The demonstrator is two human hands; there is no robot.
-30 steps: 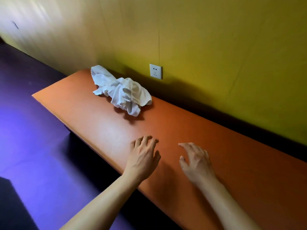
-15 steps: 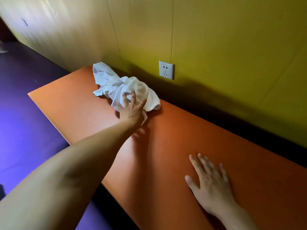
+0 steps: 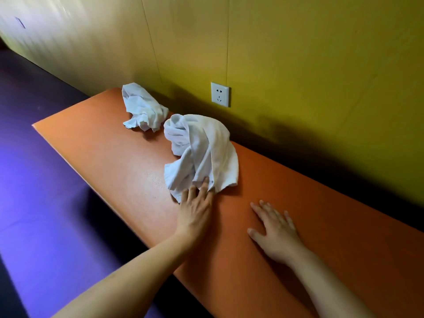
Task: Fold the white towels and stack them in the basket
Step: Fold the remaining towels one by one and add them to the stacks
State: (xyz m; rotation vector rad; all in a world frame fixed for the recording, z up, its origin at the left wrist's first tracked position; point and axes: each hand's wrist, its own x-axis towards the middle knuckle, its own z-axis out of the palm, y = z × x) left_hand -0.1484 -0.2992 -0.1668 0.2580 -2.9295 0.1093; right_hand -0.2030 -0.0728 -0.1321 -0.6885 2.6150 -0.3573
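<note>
1. Right hand (image 3: pixel 276 232): lay flat on the orange worktop (image 3: pixel 332 226), fingers spread and straight, grasping nothing; near the closer towel but apart from it.
2. Left hand (image 3: pixel 197 207): fingers on the near edge of the closer towel, fingertips tucked into its folds; whether pinching or only pressing could not be told.
3. Closer white towel (image 3: pixel 202 150): crumpled heap mid-worktop, unfolded. Judged step: fetching one towel to the working space ahead of folding. Next move likely calls for both hands to find corners and spread it flat.
4. Second white towel (image 3: pixel 142 109): crumpled, just beyond the first, near the worktop's far end, by the wall; untouched.
5. Wall socket (image 3: pixel 219 94): on the yellow wall.
6. Basket: not in view.
</note>
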